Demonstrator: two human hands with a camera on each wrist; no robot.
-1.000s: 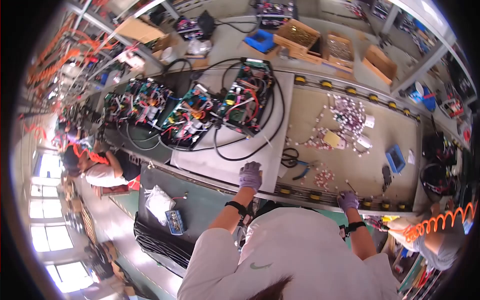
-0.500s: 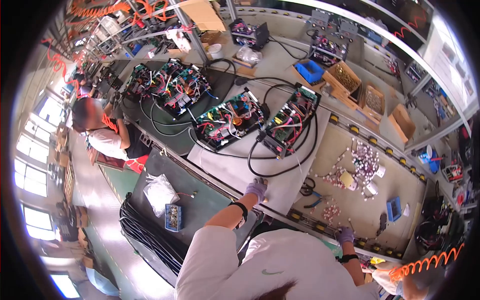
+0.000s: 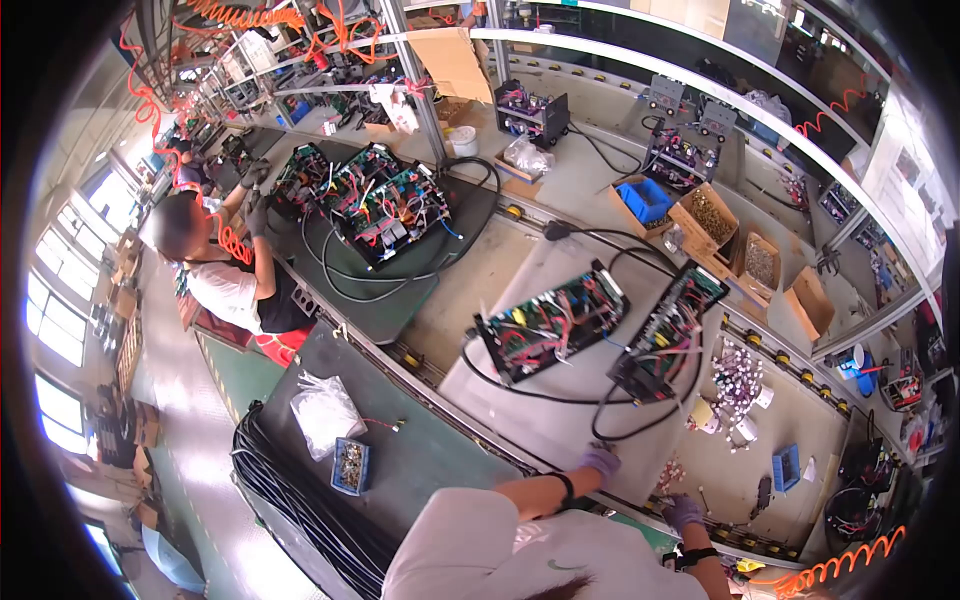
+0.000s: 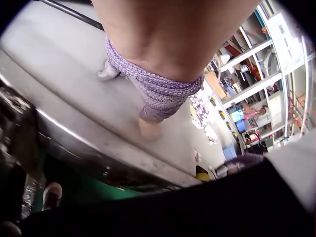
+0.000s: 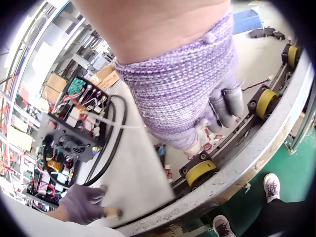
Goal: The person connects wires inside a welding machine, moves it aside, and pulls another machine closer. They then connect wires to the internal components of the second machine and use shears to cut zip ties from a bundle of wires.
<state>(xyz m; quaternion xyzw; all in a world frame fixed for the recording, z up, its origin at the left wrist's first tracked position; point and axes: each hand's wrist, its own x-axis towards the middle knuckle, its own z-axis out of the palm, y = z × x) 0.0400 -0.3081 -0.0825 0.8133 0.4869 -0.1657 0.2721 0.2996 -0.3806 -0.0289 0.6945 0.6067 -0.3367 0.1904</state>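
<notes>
My left hand, in a purple knit glove with a bare thumb tip, presses on the near edge of a grey board. In the left wrist view its fingers are largely hidden behind the glove cuff. Two exposed electronic units with green circuit boards and coloured wires rest on this board, with black cables looping round them. My right hand, gloved alike, is at the near roller rail with nothing in its grasp. Its fingers hang beside a yellow roller in the right wrist view.
Small white connectors and a blue tray lie on the tan surface at right. More units sit on a black mat at left, near another person. Part boxes line the back.
The grey board and its units have slid right, away from the black mat, baring tan surface between them and covering the pliers. My left hand moved right with the board; the head view turned left.
</notes>
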